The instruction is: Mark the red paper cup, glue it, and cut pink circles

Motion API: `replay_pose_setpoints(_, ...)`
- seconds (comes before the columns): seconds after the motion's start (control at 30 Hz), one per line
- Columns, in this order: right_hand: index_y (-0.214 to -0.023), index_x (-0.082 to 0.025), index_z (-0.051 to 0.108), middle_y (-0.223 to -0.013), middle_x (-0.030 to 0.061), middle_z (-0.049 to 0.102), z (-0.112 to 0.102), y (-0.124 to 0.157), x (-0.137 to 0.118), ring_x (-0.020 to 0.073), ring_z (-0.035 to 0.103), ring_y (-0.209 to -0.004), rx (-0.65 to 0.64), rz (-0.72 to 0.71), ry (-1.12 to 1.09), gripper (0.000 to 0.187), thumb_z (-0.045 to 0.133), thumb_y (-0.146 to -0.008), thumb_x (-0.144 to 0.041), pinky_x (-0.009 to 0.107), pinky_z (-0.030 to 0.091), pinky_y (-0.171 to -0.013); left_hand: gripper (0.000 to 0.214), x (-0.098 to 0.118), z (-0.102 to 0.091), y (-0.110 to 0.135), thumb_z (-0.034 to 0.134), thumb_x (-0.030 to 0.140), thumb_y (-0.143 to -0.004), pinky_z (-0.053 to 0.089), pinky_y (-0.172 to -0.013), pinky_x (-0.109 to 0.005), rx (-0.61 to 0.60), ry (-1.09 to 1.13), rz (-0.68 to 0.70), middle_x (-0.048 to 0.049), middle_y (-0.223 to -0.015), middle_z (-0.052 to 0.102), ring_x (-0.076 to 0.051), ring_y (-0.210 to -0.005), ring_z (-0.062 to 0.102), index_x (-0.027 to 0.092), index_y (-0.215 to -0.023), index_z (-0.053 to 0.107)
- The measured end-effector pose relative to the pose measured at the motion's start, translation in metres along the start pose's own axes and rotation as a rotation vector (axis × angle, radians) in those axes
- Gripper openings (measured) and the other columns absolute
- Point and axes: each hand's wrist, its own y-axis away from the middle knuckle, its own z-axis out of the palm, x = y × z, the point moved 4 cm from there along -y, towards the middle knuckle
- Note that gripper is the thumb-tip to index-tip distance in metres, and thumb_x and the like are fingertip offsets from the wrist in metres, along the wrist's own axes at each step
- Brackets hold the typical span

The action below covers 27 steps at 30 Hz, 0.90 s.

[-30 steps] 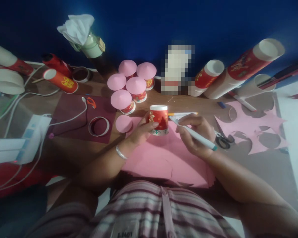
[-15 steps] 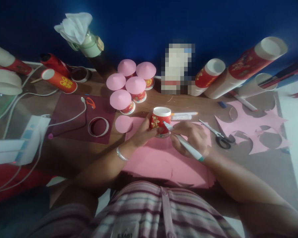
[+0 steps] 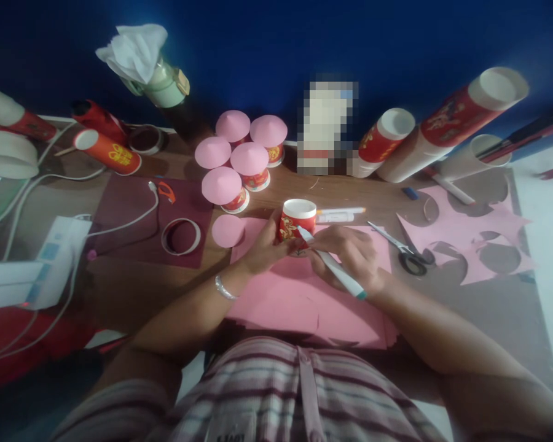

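My left hand (image 3: 263, 247) is wrapped around the left side of a short red paper cup (image 3: 297, 228) with gold patterns and a white rim. The cup stands upright on pink paper sheets (image 3: 276, 294). In my right hand (image 3: 352, 253) is a thick white pen-shaped tool (image 3: 338, 273) with a pale blue tip and a green end. Its tip meets the front of the cup; whether it is a marker or a cutter, I cannot tell. Left of the cup lies a pink paper disc (image 3: 228, 231). Behind that stand several red cups topped with pink paper cones (image 3: 249, 158).
Black scissors (image 3: 410, 258) and pink paper offcuts (image 3: 470, 227) lie on the right. Slim pens (image 3: 336, 217) rest behind the cup. Tall red paper tubes (image 3: 461, 116) stand at the back right. A white ring (image 3: 181, 237), white cables and a power strip (image 3: 50, 264) occupy the left.
The tool's tip has shifted slightly left across the cup's front, my right hand moving with it. My left hand stays around the cup.
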Motion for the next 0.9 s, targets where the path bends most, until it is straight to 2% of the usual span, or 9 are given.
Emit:
replay_pose_setpoints(0.2, -0.107, -0.017, 0.063, -0.081, 0.0031, 0.075, 0.004, 0.002, 0.0, 0.0159, 0.073, -0.07, -0.005, 0.003, -0.023, 0.019, 0.07, -0.091, -0.01, 0.028, 0.061, -0.061, 0.083, -0.001, -0.001, 0.0, 0.085, 0.06, -0.075, 0.059, -0.082, -0.036, -0.002, -0.003, 0.027, -0.0114, -0.119, 0.066, -0.027, -0.106, 0.067, 0.023, -0.139, 0.048)
replay_pose_setpoints(0.4, -0.106, -0.021, 0.062, -0.08, 0.0012, 0.074, 0.002, 0.0, 0.001, 0.0143, 0.071, -0.068, -0.004, -0.001, 0.021, 0.016, 0.065, -0.093, -0.012, 0.027, 0.061, -0.059, 0.079, -0.002, -0.002, 0.0, 0.087, 0.049, -0.076, 0.059, -0.087, -0.036, -0.006, 0.05, 0.032, -0.0112, -0.123, 0.068, -0.029, -0.111, 0.068, 0.025, -0.141, 0.05)
replay_pose_setpoints(0.57, -0.102, -0.02, 0.061, -0.078, 0.0014, 0.074, -0.004, -0.004, 0.002, 0.0146, 0.072, -0.066, 0.018, 0.015, 0.047, 0.014, 0.067, -0.092, -0.012, 0.026, 0.06, -0.056, 0.061, -0.006, -0.006, -0.001, 0.085, 0.044, -0.079, 0.059, -0.088, -0.035, 0.016, 0.108, 0.045, -0.0088, -0.122, 0.069, -0.028, -0.115, 0.067, 0.024, -0.129, 0.057)
replay_pose_setpoints(0.7, -0.103, -0.022, 0.061, -0.08, 0.0007, 0.075, -0.007, -0.004, 0.003, 0.0143, 0.074, -0.069, -0.003, 0.058, 0.064, 0.014, 0.069, -0.093, -0.015, 0.025, 0.062, -0.059, 0.048, -0.008, -0.008, -0.001, 0.082, 0.041, -0.082, 0.058, -0.091, -0.037, 0.004, 0.155, 0.073, -0.0079, -0.12, 0.071, -0.027, -0.115, 0.068, 0.024, -0.123, 0.061)
replay_pose_setpoints(0.9, -0.104, -0.023, 0.062, -0.084, 0.0018, 0.077, -0.008, 0.0, 0.007, 0.0157, 0.076, -0.073, -0.003, 0.118, 0.076, 0.011, 0.067, -0.095, -0.019, 0.027, 0.064, -0.062, 0.055, -0.006, -0.008, -0.002, 0.083, 0.041, -0.08, 0.056, -0.098, -0.042, -0.011, 0.227, 0.062, -0.0071, -0.11, 0.075, -0.029, -0.115, 0.07, 0.024, -0.128, 0.063)
